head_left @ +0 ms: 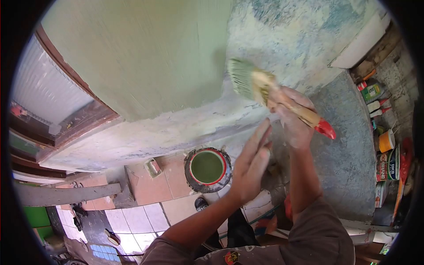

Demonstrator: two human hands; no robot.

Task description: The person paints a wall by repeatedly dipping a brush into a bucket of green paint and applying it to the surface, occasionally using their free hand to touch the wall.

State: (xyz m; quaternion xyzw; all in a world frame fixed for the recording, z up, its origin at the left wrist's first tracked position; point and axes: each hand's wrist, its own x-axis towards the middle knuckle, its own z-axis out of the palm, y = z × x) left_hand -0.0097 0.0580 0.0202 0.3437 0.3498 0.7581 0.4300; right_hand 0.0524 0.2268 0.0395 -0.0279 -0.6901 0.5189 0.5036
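Note:
A wide paintbrush (260,86) with green-tinted bristles and a red-tipped wooden handle is gripped in my right hand (293,115), its bristles near the wall. My left hand (254,165) is raised just beside and below it, fingers stretched out, holding nothing. Green paint covers the upper left part of the wall (145,57); the right part is patchy white and blue-grey. Below, left of my left hand, an open bucket of green paint (207,167) with a red inner rim stands on the floor.
A window frame (79,79) is at the left. A small tray-like container (153,168) lies on the tiles. Shoes (77,214) are scattered at the lower left. Bottles (372,92), an orange cup (387,141) and paint cans (388,165) line the right edge beside a grey surface (344,154).

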